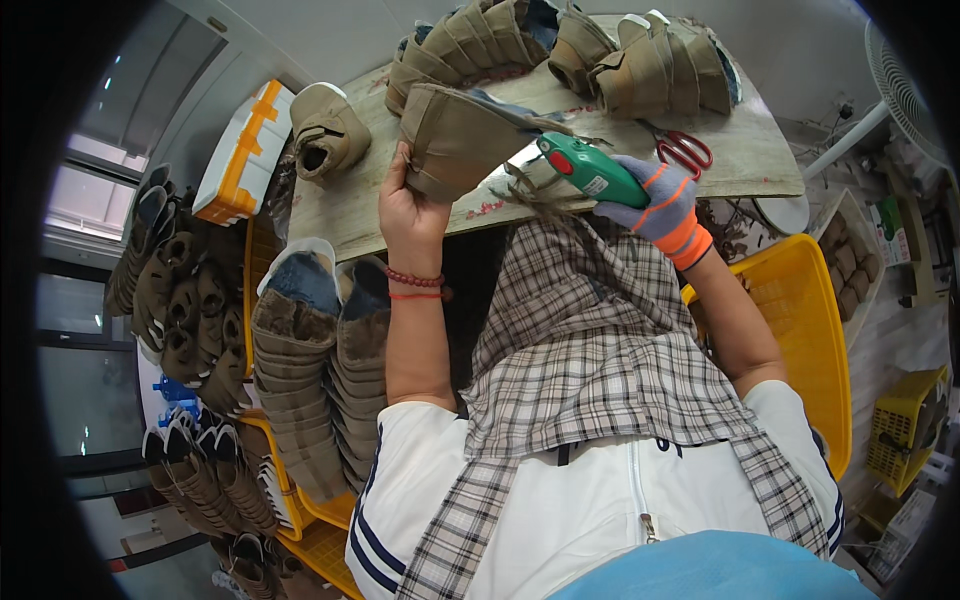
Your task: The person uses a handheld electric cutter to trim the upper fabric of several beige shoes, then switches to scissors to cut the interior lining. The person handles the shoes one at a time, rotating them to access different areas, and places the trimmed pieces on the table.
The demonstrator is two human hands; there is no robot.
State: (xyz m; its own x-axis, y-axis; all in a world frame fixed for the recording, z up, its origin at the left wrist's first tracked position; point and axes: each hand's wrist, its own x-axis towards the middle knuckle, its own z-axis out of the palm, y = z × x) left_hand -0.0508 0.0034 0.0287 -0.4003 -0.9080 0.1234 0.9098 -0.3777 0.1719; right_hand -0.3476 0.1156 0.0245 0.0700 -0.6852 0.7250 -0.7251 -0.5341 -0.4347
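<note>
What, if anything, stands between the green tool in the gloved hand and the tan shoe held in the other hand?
Nothing visible does. The green tool in the right hand points straight at the tan shoe gripped by the left hand; only loose threads hang beneath.

Left hand (pixel 408 205) bare, beaded wrist, forearm raised, fingers clamped in a grip. Right hand (pixel 660 200) gloved, fist closed, forearm angled in from the right.

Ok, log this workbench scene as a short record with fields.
left hand: bare left hand grips a tan shoe upper
right hand: gloved right hand holds a green handheld tool against the upper
bench: worn wooden table, more tan uppers at its far edge, red-handled scissors
left side: stacked shoes
right side: yellow crate
</note>
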